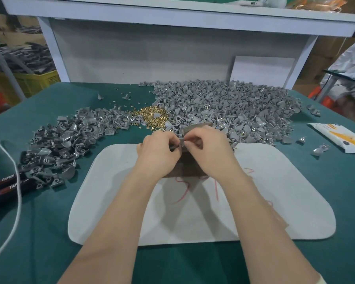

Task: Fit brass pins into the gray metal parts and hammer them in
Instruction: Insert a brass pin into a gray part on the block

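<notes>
Head view: left hand (158, 152) and right hand (210, 149) pinch one gray part (181, 142) together (fingers curled).

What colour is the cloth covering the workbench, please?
The cloth is dark teal green, shown best in the head view.

The scene is lit evenly and fairly brightly from above, soft grey shadows are cast onto the pale mat (275, 201), the far shelf (172, 17) is bowed by wide-angle distortion, and the left and right edges are rendered dim and slightly blurred.
</notes>
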Tool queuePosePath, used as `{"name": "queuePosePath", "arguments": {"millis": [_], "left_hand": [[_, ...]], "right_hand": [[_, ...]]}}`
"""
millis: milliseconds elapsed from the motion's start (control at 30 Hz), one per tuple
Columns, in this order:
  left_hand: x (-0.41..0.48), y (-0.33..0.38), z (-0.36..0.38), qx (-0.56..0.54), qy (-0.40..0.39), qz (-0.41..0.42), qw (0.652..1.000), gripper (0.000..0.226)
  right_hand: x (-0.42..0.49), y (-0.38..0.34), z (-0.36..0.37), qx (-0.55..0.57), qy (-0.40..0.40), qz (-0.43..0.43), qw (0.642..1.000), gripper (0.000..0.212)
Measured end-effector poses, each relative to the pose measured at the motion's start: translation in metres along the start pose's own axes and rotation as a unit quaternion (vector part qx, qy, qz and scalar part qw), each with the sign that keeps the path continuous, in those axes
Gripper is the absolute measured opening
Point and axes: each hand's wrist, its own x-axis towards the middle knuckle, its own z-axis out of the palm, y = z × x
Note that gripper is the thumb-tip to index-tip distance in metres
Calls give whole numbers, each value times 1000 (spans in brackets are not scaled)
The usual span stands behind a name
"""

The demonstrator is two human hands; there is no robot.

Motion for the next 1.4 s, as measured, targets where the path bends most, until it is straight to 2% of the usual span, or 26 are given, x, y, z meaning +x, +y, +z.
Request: {"name": "queuePosePath", "arguments": {"millis": [400, 867, 1033, 1133, 1267, 1400], "left_hand": [[0, 1, 0, 0, 2, -3, 1000, 13], [-1, 2, 0, 6, 7, 0, 1000, 13], [-1, 1, 0, 3, 9, 4, 1000, 17], [0, 1, 1, 3, 9, 3, 1000, 17], [0, 0, 1, 3, 10, 7, 1000, 16], [0, 0, 1, 5, 10, 9, 1000, 14]], "right_hand": [[1, 2, 10, -60, 27, -3, 998, 11], [0, 4, 10, -15, 22, 4, 1000, 6], [3, 5, 2, 1, -20, 32, 999, 17], [2, 6, -2, 39, -11, 48, 998, 21], [2, 4, -1, 66, -4, 46, 997, 14], [1, 3, 4, 17, 9, 15, 1000, 8]]}}
